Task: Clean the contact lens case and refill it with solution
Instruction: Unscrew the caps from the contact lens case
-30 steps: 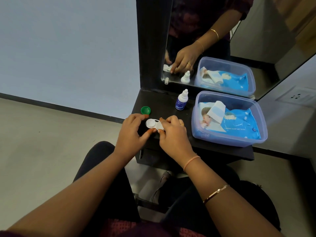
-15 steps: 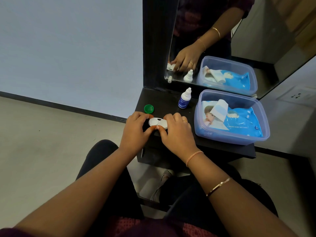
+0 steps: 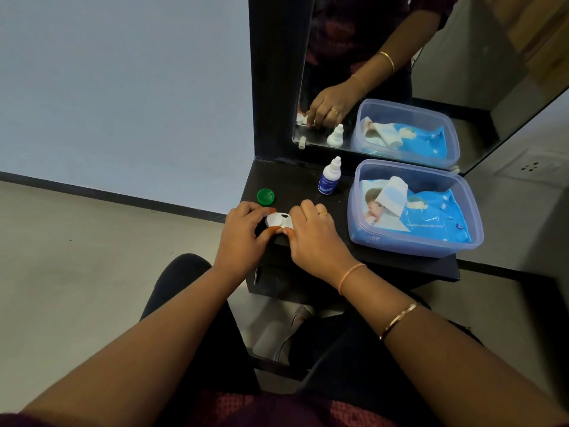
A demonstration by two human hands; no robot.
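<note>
A: Looking down on a dark shelf [image 3: 295, 183] below a mirror [image 3: 462, 57]. Where to find the contact lens case [image 3: 278, 220]?

B: At the shelf's front left edge, clamped between the left hand [image 3: 243, 238] and the right hand [image 3: 314, 238]. Held close together, with thumb tips almost meeting at the near side of the case.

A: Showing how much of it?

B: Only one round white well and a sliver of the bridge. Covered on its right half by curled right fingers [image 3: 303, 211], so impossible to say whether capped or open there. Hard to make out a dark patch at the far edge, too.

A: And the left grip?

B: Pinching the visible well, thumb at the near rim and fingertips at the far rim.

A: Anything loose nearby?

B: Note a green cap [image 3: 265, 196] just beyond the left hand, apart from the case. Farther back, note a small solution bottle [image 3: 329, 177], upright and capped, with a label too small to read.

A: To the right?

B: Filled by a clear plastic tub [image 3: 415, 246] holding a blue pack of wet wipes [image 3: 431, 220], with one wipe [image 3: 392, 192] sticking up. Only partly legible print.

A: In the glass?

B: Repeating the tub, the bottle and one hand, cropped at the top edge. Blocked below the shelf by forearms and dark-clothed knees.
</note>
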